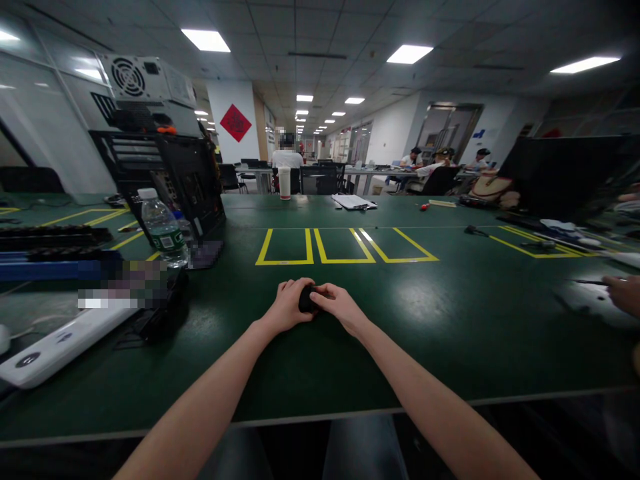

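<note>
My left hand (289,305) and my right hand (337,305) meet over the green table (400,333), just in front of three yellow-taped rectangles (345,245). Between them sits a small black object (306,299). Both hands have their fingers curled round it, the left from the left side and the right from the right. The object is mostly covered by the fingers, so I cannot make out what it is.
A water bottle (163,230) and an open black computer case (170,180) stand at the left, with a white power strip (60,343) nearer the edge. A cup (285,183) and papers (354,201) lie farther back. Another person's hand (624,293) rests at the right edge.
</note>
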Motion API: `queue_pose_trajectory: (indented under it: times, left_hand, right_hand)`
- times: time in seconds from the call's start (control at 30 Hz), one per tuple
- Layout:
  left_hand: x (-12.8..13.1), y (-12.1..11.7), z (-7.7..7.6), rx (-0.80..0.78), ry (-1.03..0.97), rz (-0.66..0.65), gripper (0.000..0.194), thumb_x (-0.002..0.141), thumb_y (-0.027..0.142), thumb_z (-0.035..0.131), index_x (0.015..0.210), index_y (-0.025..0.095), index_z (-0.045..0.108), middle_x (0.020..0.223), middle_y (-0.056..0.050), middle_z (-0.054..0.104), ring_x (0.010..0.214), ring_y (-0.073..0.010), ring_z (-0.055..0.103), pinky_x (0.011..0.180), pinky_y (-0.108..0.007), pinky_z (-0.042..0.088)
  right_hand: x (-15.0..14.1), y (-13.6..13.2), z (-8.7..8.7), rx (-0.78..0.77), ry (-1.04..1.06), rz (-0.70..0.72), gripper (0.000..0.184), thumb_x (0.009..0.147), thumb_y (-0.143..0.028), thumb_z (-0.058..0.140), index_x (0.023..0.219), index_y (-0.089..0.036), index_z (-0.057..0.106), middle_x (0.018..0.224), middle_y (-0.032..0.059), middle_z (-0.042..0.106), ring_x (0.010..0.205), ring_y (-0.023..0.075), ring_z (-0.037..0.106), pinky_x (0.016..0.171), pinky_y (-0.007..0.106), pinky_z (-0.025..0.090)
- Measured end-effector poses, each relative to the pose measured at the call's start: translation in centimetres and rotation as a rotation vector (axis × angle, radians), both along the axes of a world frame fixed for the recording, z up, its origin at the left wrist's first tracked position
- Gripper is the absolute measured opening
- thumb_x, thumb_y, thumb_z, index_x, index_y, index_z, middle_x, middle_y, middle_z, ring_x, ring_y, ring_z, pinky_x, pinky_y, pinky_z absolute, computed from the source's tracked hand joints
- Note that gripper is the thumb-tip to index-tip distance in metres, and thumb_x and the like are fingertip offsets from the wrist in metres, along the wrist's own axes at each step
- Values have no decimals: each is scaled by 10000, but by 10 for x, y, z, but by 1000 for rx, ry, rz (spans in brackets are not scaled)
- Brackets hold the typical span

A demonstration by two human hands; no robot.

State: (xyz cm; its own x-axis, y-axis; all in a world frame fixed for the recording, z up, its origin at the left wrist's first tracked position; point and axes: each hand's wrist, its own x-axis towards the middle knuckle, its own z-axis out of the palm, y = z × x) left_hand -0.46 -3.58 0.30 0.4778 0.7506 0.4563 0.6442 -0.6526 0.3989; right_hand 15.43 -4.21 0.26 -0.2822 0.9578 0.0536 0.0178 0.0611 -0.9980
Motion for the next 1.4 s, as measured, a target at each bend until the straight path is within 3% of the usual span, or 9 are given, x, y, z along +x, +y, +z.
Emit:
queue_pose_trajectory:
  times: [0.23, 0.5, 0.7, 0.9, 1.17, 1.4]
  left_hand:
    - [0, -2, 3, -42, 0, 5, 555, 591, 245, 648, 1080, 248, 386, 1039, -19, 502, 936, -220, 462, 860, -378, 283]
    - [2, 0, 2, -51, 0, 25, 526, 589, 246, 637, 1057, 246, 399, 994, -10, 516, 902, -219, 471, 832, -367, 292]
    - [2, 1, 1, -40, 2, 22, 542, 587, 265, 644, 1067, 246, 393, 1011, -14, 510, 909, -222, 466, 838, -369, 282]
    - [0, 1, 1, -67, -2, 22, 575, 582, 253, 653, 1090, 250, 382, 1026, -21, 502, 932, -226, 462, 851, -375, 278]
    - [1, 1, 2, -89, -2, 27, 531, 593, 254, 642, 1067, 252, 402, 1015, -15, 510, 920, -227, 470, 844, -384, 289]
    - [1, 0, 2, -62, -6, 13, 548, 588, 259, 645, 1075, 253, 393, 1034, -16, 509, 929, -225, 466, 849, -381, 281]
  right_hand:
    - [4, 0, 8, -79, -10, 70, 256, 677, -345, 590, 869, -187, 530, 895, 30, 563, 857, 154, 537, 758, 318, 450]
    - [5, -3, 10, 127, -78, 85, 288, 652, -241, 623, 906, -185, 498, 941, 9, 546, 909, 161, 533, 811, 333, 428]
    - [3, -1, 6, 98, -52, 47, 258, 711, -358, 550, 888, -176, 507, 930, 26, 550, 853, 150, 544, 759, 321, 456]
    - [3, 5, 1, -46, -78, 17, 335, 684, -378, 582, 931, -166, 503, 958, 65, 550, 883, 174, 537, 755, 333, 463]
    - [9, -1, 10, 70, -84, 156, 332, 638, -304, 639, 905, -192, 477, 933, 21, 555, 903, 169, 536, 790, 347, 435]
    - [2, -1, 10, 45, -100, 53, 256, 722, -396, 530, 869, -190, 495, 883, 35, 569, 836, 164, 545, 725, 326, 463]
